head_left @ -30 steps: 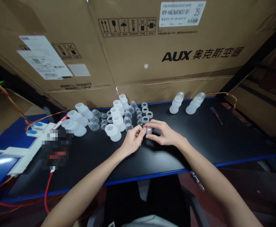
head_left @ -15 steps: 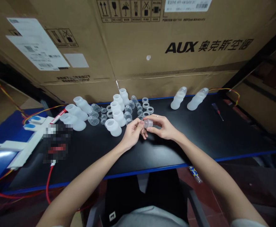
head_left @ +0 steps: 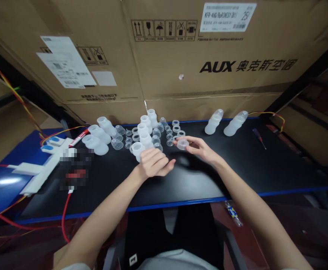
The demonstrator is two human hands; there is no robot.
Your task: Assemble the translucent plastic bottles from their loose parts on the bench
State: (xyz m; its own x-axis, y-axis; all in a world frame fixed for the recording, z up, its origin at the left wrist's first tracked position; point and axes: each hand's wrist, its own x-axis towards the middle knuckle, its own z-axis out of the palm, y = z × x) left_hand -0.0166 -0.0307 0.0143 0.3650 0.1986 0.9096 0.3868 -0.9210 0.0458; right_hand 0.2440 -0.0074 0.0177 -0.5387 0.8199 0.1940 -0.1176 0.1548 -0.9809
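Right hand [head_left: 199, 147] pinching a small clear cap [head_left: 183, 143] at its fingertips, left hand [head_left: 152, 163] loosely curled and empty beside it, translucent bottle [head_left: 138, 149] just beyond the left knuckles, interior not discernible

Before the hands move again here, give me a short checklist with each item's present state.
1. Right hand grips the clear cap: ok.
2. Left hand free of parts: cannot tell, fingers curled.
3. Nearest bottle upright by the left hand: ok.
4. Loose rings clear of both hands: ok.
5. Two capped bottles lying apart to the right: ok.
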